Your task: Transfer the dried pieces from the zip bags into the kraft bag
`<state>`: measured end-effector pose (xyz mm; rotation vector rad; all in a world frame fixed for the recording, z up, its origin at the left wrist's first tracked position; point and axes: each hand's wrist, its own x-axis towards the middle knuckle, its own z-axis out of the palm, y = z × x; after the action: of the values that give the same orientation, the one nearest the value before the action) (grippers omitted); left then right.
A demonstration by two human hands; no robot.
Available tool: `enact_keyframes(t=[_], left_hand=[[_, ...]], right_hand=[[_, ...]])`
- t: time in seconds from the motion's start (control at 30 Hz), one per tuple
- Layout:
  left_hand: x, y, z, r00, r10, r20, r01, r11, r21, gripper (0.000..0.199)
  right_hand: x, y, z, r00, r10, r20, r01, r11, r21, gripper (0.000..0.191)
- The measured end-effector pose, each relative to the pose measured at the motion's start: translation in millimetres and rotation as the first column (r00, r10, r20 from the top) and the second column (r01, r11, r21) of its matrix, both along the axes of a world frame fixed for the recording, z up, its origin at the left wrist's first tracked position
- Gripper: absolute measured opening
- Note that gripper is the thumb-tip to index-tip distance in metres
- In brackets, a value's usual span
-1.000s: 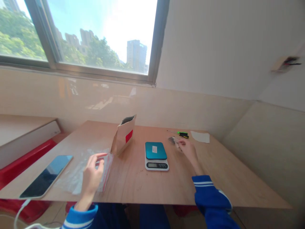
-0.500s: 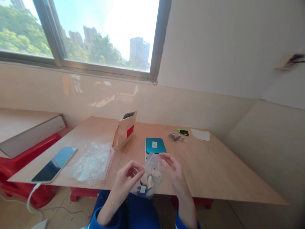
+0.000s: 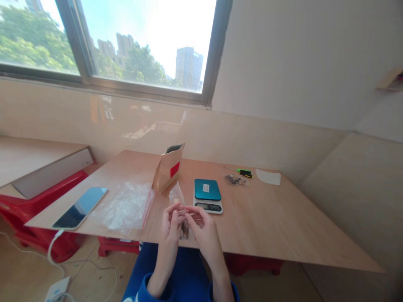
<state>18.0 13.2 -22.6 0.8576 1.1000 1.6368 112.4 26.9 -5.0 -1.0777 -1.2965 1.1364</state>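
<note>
The left hand [image 3: 168, 228] and right hand [image 3: 204, 237] meet, fingertips pinched narrowly together (whether they grip anything is too small to tell), over a clear plastic bag [image 3: 175, 195] of pale and dark pieces [image 3: 184, 230] on the light wooden bench [image 3: 267, 226]. Just beyond the hands stand a teal-topped white digital scale [image 3: 206, 189] and an upright brown kraft-paper pouch with a red label [image 3: 168, 170].
</note>
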Motion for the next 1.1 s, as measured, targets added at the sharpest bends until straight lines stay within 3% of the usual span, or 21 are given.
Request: enact_keyframes(t=[0.2,0.3,0.43,0.57,0.7,0.8,0.93,1.03,1.1], left_hand=[[1.3,0.4,-1.8,0.984,-0.051,-0.171,0.053,0.999,0.005,0.041],[-1.3,-0.1,-1.5,0.942,-0.092,-0.322,0.083,0.996,-0.041,0.045],[-6.3,-1.8,-2.5,0.893,-0.062,-0.446,0.053,0.998,-0.033,0.041],[-14.2,-2.1,-4.9,0.862,-0.058,-0.503,0.079,0.997,0.022,0.035],[-19.5,-2.3,-4.3,0.849,-0.141,-0.509,0.182,0.983,0.032,0.031],[-17.6,-2.7,-3.1,0.836,-0.195,-0.513,0.238,0.971,0.019,0.029],[-11.1,-5.6,-2.5,0.831,-0.139,-0.538,0.177,0.984,0.019,0.03],[-10.4,-8.9,-1.1,0.846,-0.084,-0.527,0.113,0.993,0.023,0.034],[-12.6,-9.6,-0.2,0.857,-0.139,-0.496,0.154,0.988,-0.011,0.035]], right_hand=[[11.8,1.0,-9.6,0.997,-0.074,-0.031,0.072,0.996,-0.043,0.024],[11.9,-2.9,-7.2,0.996,-0.074,-0.046,0.071,0.995,-0.071,0.024],[7.1,-7.9,-1.1,0.997,-0.042,-0.068,0.033,0.992,-0.124,0.029],[5.5,-8.7,-0.7,0.991,-0.027,-0.129,0.006,0.988,-0.156,0.032],[7.3,-7.5,-5.3,0.981,-0.038,-0.192,0.007,0.987,-0.159,0.033],[7.5,-6.5,-8.6,0.979,-0.107,-0.172,0.083,0.987,-0.139,0.034],[16.5,-2.6,-13.7,0.954,-0.274,-0.122,0.264,0.96,-0.09,0.036],[37.1,0.6,-17.2,0.821,-0.557,-0.13,0.556,0.83,-0.044,0.04],[51.6,-0.2,-16.2,0.746,-0.64,-0.186,0.647,0.762,-0.026,0.041]])
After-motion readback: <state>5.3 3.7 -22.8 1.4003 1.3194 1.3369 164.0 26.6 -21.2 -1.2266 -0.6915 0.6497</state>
